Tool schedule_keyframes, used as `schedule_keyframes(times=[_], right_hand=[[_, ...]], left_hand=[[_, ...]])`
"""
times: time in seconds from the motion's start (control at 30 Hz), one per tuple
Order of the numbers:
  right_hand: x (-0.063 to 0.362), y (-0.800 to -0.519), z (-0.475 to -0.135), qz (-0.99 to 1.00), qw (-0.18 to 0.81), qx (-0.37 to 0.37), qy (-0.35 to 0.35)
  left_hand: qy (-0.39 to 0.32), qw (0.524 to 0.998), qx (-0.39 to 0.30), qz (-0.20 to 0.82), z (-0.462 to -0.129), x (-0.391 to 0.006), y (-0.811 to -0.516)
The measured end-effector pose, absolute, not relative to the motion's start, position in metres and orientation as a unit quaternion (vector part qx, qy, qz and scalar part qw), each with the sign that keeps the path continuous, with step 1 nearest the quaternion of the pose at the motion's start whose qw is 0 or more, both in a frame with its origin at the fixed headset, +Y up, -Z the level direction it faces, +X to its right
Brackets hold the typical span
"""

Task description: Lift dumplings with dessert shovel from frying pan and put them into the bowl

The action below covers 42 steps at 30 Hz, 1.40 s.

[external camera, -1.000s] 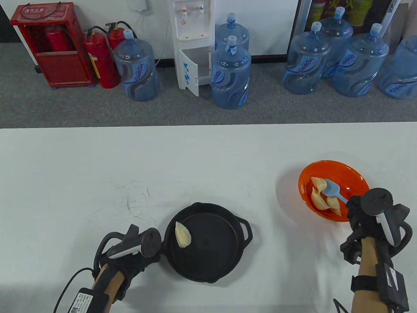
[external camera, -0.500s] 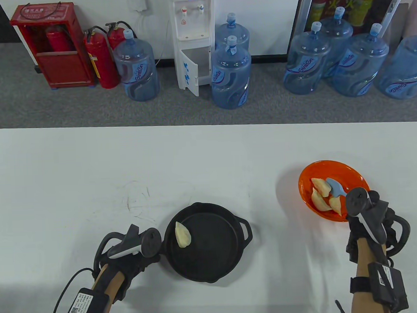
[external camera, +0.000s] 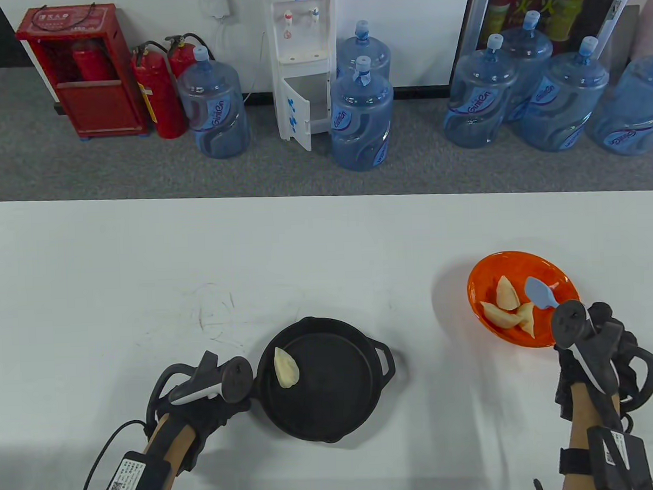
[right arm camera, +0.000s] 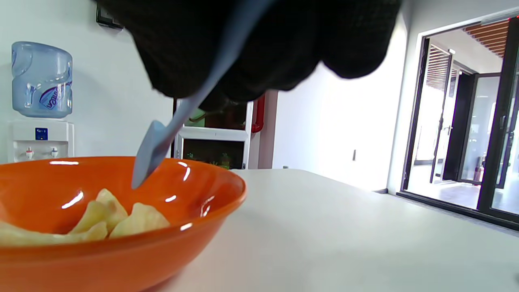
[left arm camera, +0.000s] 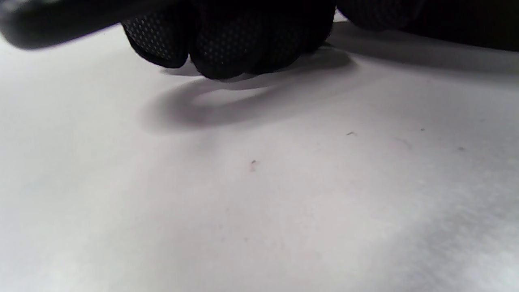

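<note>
While the right hand (external camera: 585, 336) grips the shovel (external camera: 539, 292) over the bowl (external camera: 555, 273) at lower right, the left hand (external camera: 203, 402), curled at the pan's (external camera: 334, 418) edge with its grip hidden, steadies it; the last dumpling (external camera: 286, 367), low and left of centre, looks soft and slippery, so slide under its belly.

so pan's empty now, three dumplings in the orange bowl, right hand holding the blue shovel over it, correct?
Not quite: the frying pan holds one dumpling, per the table view. The rest stands: three dumplings in the orange bowl, right hand holding the blue shovel over it.
</note>
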State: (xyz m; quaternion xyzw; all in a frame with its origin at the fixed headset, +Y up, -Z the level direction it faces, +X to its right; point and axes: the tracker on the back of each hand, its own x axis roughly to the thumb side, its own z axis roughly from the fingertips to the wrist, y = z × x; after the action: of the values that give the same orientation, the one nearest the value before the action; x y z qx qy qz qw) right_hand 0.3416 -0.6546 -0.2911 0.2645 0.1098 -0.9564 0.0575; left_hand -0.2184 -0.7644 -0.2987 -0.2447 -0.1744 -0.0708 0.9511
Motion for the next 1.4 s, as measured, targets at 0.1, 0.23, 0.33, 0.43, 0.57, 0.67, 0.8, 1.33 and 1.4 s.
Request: schedule_keyframes(times=[0.1, 0.23, 0.33, 0.43, 0.57, 0.67, 0.8, 1.33, 1.4], right_hand=[[0.337, -0.647, -0.285, -0.957, 0.041, 0.255, 0.129], [0.324, -0.638, -0.278, -0.961, -0.009, 0.223, 0.162], [0.305, -0.634, -0.275, -0.964, -0.051, 0.192, 0.175], [0.280, -0.633, -0.274, -0.968, -0.084, 0.153, 0.181], [0.242, -0.635, -0.271, -0.970, -0.117, 0.102, 0.185], [0.211, -0.640, -0.269, -0.973, -0.135, 0.067, 0.173], [0.174, -0.653, -0.270, -0.977, -0.151, 0.027, 0.147], [0.077, -0.721, -0.261, -0.991, -0.088, -0.087, 0.041], [0.071, -0.723, -0.259, -0.992, -0.076, -0.096, 0.038]], left_hand=[[-0.174, 0.951, -0.245, -0.072, -0.299, -0.218, -0.764], [-0.174, 0.951, -0.246, -0.071, -0.299, -0.218, -0.764], [-0.174, 0.951, -0.247, -0.071, -0.299, -0.218, -0.764], [-0.174, 0.951, -0.247, -0.072, -0.299, -0.218, -0.764], [-0.174, 0.951, -0.247, -0.072, -0.299, -0.218, -0.764], [-0.174, 0.951, -0.247, -0.072, -0.299, -0.218, -0.764], [-0.174, 0.951, -0.247, -0.072, -0.299, -0.218, -0.764], [-0.171, 0.951, -0.247, -0.073, -0.299, -0.218, -0.765], [-0.171, 0.951, -0.248, -0.073, -0.299, -0.218, -0.765]])
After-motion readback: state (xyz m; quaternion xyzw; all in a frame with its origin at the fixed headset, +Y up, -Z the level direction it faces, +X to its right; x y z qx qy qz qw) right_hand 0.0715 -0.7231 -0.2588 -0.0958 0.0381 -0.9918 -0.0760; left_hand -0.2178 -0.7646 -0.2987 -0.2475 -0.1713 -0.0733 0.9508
